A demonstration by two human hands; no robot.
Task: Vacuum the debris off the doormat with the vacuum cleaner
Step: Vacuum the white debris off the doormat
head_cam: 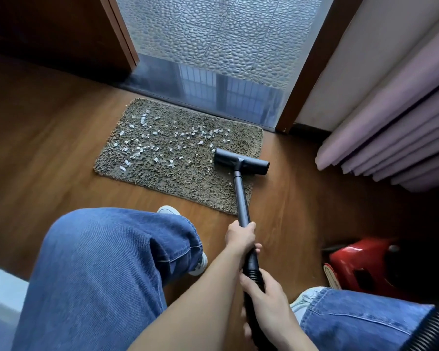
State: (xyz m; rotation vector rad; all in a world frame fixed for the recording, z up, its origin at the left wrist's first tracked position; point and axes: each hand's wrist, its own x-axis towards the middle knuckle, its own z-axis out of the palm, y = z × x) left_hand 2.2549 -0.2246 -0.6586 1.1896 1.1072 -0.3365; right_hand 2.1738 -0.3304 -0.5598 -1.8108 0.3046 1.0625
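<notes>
Your left hand is wrapped tight around the dark grey metal wand of the vacuum cleaner. Your right hand is clamped lower down, on the black ribbed hose cuff where the wand ends.

The wand runs away from you to the dark grey T-shaped floor head. The head rests on the right edge of the shaggy grey-brown rectangular doormat, and its right end hangs over onto the brown wooden floor.

The small white paper-like scraps of debris lie scattered over the left half and far side of the doormat, with a few specks just beside the head.

The doormat lies on the floor close to the threshold of the glass door. The red canister body of the vacuum cleaner sits on the floor to your right, below the folds of the pale pink curtain. Your knees in blue jeans fill the near edge.
</notes>
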